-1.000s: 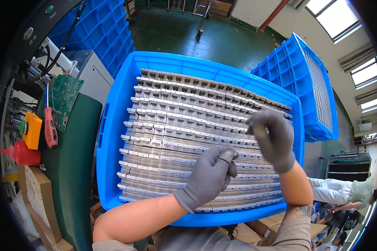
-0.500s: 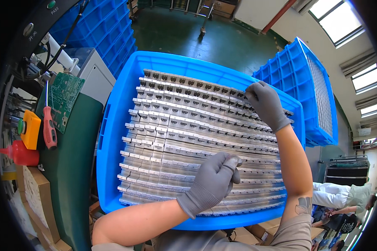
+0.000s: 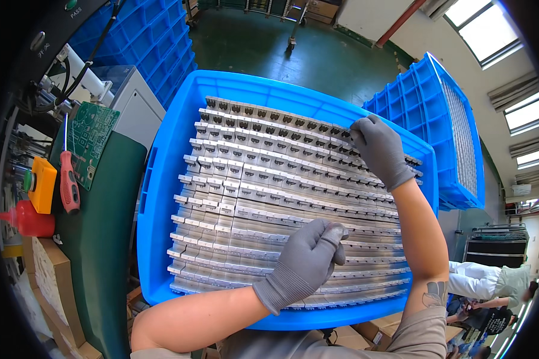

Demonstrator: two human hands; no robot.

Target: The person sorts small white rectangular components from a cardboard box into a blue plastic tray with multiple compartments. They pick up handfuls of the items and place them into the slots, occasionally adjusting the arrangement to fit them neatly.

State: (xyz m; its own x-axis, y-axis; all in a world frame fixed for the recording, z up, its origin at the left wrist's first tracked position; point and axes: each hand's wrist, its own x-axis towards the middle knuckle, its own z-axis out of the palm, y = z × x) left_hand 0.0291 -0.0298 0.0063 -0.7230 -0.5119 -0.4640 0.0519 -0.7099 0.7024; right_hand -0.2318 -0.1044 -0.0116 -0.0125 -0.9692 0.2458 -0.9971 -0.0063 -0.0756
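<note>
Rows of small silver metal parts point(image 3: 263, 194) with dark fittings fill a large blue plastic crate point(image 3: 281, 90). My left hand point(image 3: 308, 260), in a grey glove, hovers over the crate's front middle. Its fingers are curled shut with the thumb on top; what they hold, if anything, is hidden. Farther off to the right, my right hand point(image 3: 380, 149), also gloved in grey, is at the end of the back rows. Those fingers are pinched together against the parts there, and I cannot make out what is between them.
On the green surface at left lie a red-handled screwdriver point(image 3: 69, 182), a green circuit board point(image 3: 94, 140), a yellow button box point(image 3: 43, 185) and a red bottle point(image 3: 30, 218). Another blue crate point(image 3: 425, 119) stands behind right; stacked blue crates point(image 3: 144, 48) rise back left. A co-worker point(image 3: 491, 287) is at far right.
My left hand has shifted very slightly to the right. My right hand stays in nearly the same place, and the parts look unchanged.
</note>
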